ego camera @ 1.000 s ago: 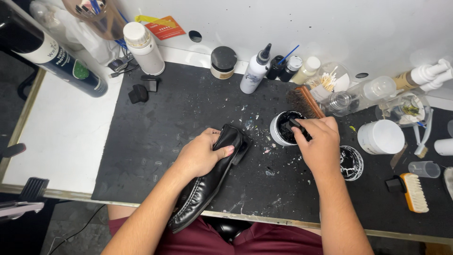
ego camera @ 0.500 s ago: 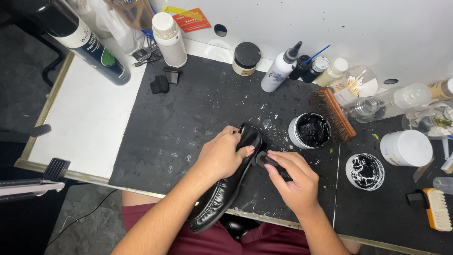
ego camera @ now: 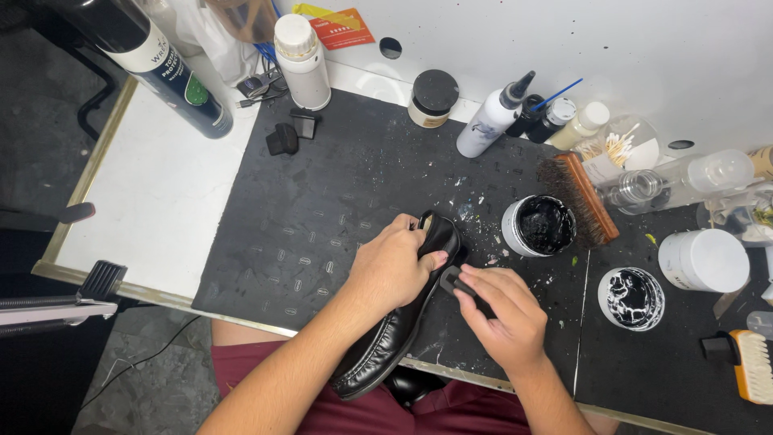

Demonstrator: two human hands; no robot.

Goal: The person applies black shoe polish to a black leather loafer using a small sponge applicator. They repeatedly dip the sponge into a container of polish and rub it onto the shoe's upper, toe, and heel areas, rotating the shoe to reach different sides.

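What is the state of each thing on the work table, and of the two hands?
black shoe: tilted, heel end on the mat, held by left hand.
dark applicator: gripped by right hand, touching the shoe.
polish jar: open, black inside.
jar lid: off, lying inside up.
white tub: closed.
wooden brush: lying beside the jar.

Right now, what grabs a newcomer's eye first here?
The black leather shoe at centre bottom, steadied by the left hand while the right hand presses a small dark applicator against its side. Just right of it on the dark mat sits an open jar of black polish, with a wooden brush beside it.
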